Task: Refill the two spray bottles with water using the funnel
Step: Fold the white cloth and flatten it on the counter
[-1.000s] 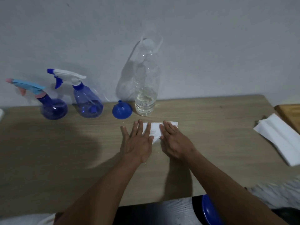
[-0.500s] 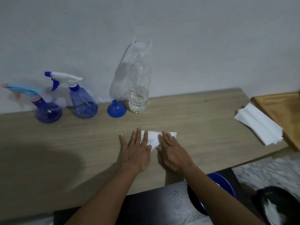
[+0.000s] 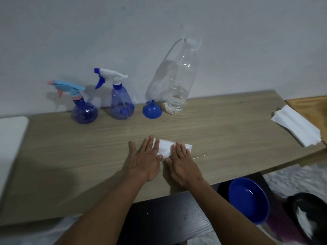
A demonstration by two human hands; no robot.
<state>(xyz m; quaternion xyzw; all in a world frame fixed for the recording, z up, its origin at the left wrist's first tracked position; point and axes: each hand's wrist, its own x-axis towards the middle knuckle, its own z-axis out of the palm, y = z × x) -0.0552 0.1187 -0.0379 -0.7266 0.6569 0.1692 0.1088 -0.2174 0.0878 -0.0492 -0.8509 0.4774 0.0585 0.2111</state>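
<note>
We read no words, labels, brands or numbers in this view: none shows on the round sprayer (image 3: 84, 113), the tall sprayer (image 3: 122, 103), the funnel (image 3: 152, 111) or the clear bottle (image 3: 178, 80).
</note>
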